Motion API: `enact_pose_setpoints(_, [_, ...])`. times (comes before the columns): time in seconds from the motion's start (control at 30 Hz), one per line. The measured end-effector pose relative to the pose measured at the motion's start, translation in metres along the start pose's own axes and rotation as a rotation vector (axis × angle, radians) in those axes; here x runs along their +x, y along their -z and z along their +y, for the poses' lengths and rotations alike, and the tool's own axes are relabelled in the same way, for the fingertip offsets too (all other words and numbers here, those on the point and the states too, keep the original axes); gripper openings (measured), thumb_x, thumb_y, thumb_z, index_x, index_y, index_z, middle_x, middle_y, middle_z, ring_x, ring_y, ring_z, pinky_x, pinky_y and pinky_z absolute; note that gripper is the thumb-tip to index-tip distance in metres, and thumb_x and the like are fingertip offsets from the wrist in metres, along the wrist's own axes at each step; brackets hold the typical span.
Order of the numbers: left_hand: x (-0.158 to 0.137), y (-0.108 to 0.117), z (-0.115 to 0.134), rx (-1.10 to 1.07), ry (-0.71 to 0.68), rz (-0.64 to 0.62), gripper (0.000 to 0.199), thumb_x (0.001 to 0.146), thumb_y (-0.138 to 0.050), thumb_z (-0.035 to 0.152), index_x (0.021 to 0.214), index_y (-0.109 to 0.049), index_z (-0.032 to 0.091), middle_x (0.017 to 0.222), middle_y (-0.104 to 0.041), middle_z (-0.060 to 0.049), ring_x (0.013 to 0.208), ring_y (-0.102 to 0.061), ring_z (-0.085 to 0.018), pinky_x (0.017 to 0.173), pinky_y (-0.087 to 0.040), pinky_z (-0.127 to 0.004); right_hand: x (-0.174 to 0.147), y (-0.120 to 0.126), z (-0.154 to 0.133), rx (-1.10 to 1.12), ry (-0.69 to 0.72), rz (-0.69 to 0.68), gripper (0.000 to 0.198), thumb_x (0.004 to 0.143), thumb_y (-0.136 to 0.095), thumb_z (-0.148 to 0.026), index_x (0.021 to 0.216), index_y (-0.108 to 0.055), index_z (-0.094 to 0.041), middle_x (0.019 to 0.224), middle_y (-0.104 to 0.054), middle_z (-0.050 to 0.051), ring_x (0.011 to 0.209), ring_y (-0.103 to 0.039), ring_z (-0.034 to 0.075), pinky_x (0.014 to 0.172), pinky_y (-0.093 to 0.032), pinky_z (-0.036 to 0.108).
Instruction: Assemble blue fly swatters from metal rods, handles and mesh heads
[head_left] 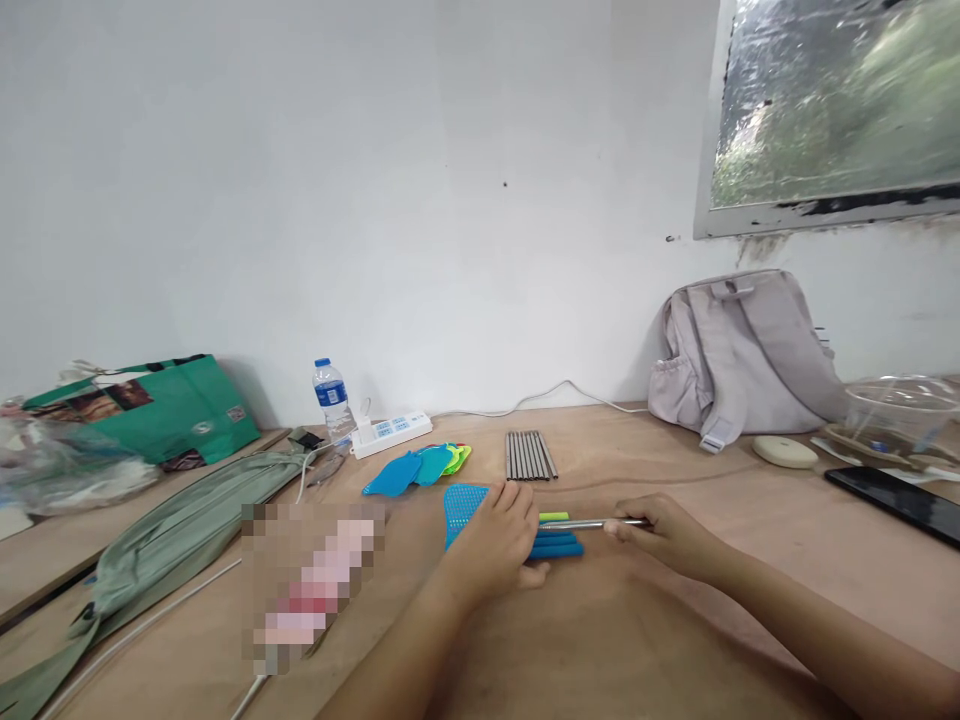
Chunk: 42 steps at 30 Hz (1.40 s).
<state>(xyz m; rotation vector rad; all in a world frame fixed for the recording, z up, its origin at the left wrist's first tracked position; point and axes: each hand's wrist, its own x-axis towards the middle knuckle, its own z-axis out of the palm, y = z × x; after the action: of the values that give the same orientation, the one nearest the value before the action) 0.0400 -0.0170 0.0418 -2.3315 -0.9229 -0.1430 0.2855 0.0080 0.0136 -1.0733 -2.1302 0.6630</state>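
My right hand (651, 530) is closed around one end of a thin metal rod (581, 525), held nearly level. The rod's other end runs to my left hand (495, 535), whose fingers are curled over a blue perforated fly swatter head (461, 505); where the two meet is hidden. Just below the rod, several blue tubes (559, 549) lie side by side, partly covered by my left hand. A yellow-green tube (553, 517) shows behind the rod. Farther back, several metal rods (531, 456) lie in a row. Left of them are blue swatter heads (397, 474) and yellow-green swatter heads (456, 460).
A power strip (394, 435) and water bottle (331, 395) stand near the wall. At left are a green bag (165, 410), a grey-green strap bag (187, 515) and a blurred-out object (315, 590). At right are a backpack (750, 350), white case (784, 452), phone (896, 500) and clear bowl (900, 410).
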Motion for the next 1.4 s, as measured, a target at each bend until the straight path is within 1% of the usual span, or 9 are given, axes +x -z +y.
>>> enact_pose_setpoints(0.3, [0.002, -0.008, 0.002, 0.088, 0.085, 0.027, 0.032, 0.079, -0.048, 0.038, 0.091, -0.056, 0.010, 0.102, -0.054, -0.013, 0.099, -0.045, -0.028, 0.090, -0.026, -0.041, -0.001, -0.011, -0.015, -0.029, -0.053, 0.044, 0.038, 0.077, -0.047, -0.047, 0.053, -0.049, -0.018, 0.051, -0.039, -0.003, 0.050, -0.035, 0.010, 0.045, -0.022, 0.022])
enact_pose_setpoints(0.5, [0.005, -0.007, 0.002, 0.090, 0.179, 0.153, 0.040, 0.076, -0.048, 0.049, 0.088, -0.056, 0.012, 0.094, -0.056, -0.010, 0.094, -0.047, -0.025, 0.088, -0.030, -0.038, 0.002, -0.016, -0.023, -0.003, -0.042, 0.021, 0.041, 0.079, -0.042, -0.050, 0.058, -0.054, -0.017, 0.053, -0.043, -0.003, 0.051, -0.039, 0.010, 0.046, -0.027, 0.021])
enact_pose_setpoints(0.63, [0.010, 0.000, 0.008, 0.036, 0.243, 0.234, 0.025, 0.081, -0.045, 0.037, 0.086, -0.054, 0.014, 0.088, -0.055, -0.007, 0.090, -0.049, -0.022, 0.089, -0.030, -0.036, 0.001, -0.024, -0.037, 0.062, -0.012, 0.071, 0.041, 0.082, -0.038, -0.049, 0.064, -0.056, -0.017, 0.057, -0.048, -0.002, 0.054, -0.044, 0.011, 0.049, -0.031, 0.022])
enact_pose_setpoints(0.73, [0.013, 0.003, 0.013, -0.006, 0.162, 0.205, 0.012, 0.084, -0.042, 0.024, 0.087, -0.051, 0.018, 0.084, -0.054, -0.003, 0.081, -0.049, -0.019, 0.079, -0.034, -0.033, 0.000, -0.031, -0.038, 0.173, -0.002, 0.103, 0.040, 0.083, -0.037, -0.049, 0.067, -0.056, -0.017, 0.060, -0.051, -0.001, 0.060, -0.048, 0.013, 0.056, -0.037, 0.024])
enact_pose_setpoints(0.83, [0.011, 0.000, 0.010, -0.011, 0.121, 0.178, 0.010, 0.083, -0.042, 0.017, 0.088, -0.050, 0.020, 0.081, -0.053, -0.002, 0.075, -0.049, -0.017, 0.068, -0.034, -0.030, 0.001, -0.036, -0.026, 0.398, -0.121, 0.150, 0.047, 0.084, -0.029, -0.053, 0.078, -0.058, -0.016, 0.052, -0.048, -0.002, 0.051, -0.048, 0.013, 0.053, -0.039, 0.025])
enact_pose_setpoints(0.93, [0.006, -0.006, -0.002, -0.021, 0.188, 0.206, 0.011, 0.084, -0.041, 0.023, 0.085, -0.052, 0.020, 0.080, -0.053, -0.003, 0.075, -0.049, -0.018, 0.066, -0.033, -0.031, 0.004, -0.037, -0.011, 0.517, -0.240, 0.192, 0.053, 0.083, -0.024, -0.057, 0.090, -0.055, -0.015, 0.051, -0.048, -0.002, 0.043, -0.047, 0.012, 0.044, -0.037, 0.025])
enact_pose_setpoints(1.07, [-0.003, -0.017, -0.021, -0.032, 0.415, 0.286, 0.019, 0.085, -0.037, 0.029, 0.089, -0.053, 0.019, 0.082, -0.054, -0.005, 0.077, -0.048, -0.021, 0.069, -0.032, -0.034, 0.004, -0.036, -0.004, 0.218, -0.084, 0.106, 0.029, 0.077, -0.047, -0.044, 0.078, -0.057, -0.018, 0.059, -0.050, -0.001, 0.051, -0.048, 0.012, 0.049, -0.038, 0.024])
enact_pose_setpoints(1.17, [-0.007, -0.026, -0.027, -0.039, 0.561, 0.316, 0.020, 0.085, -0.036, 0.028, 0.088, -0.054, 0.018, 0.081, -0.054, -0.006, 0.077, -0.048, -0.022, 0.069, -0.032, -0.034, 0.000, -0.039, -0.009, 0.031, 0.046, 0.022, 0.014, 0.075, -0.051, -0.030, 0.080, -0.059, -0.020, 0.073, -0.053, 0.001, 0.055, -0.047, 0.010, 0.053, -0.039, 0.024])
enact_pose_setpoints(1.4, [-0.003, -0.035, -0.019, -0.101, 0.589, 0.256, 0.016, 0.082, -0.040, 0.025, 0.088, -0.054, 0.019, 0.083, -0.054, -0.006, 0.081, -0.048, -0.023, 0.071, -0.033, -0.035, -0.002, -0.045, -0.012, -0.124, 0.119, -0.025, 0.017, 0.075, -0.049, -0.018, 0.089, -0.057, -0.021, 0.079, -0.050, 0.001, 0.055, -0.045, 0.010, 0.055, -0.040, 0.024])
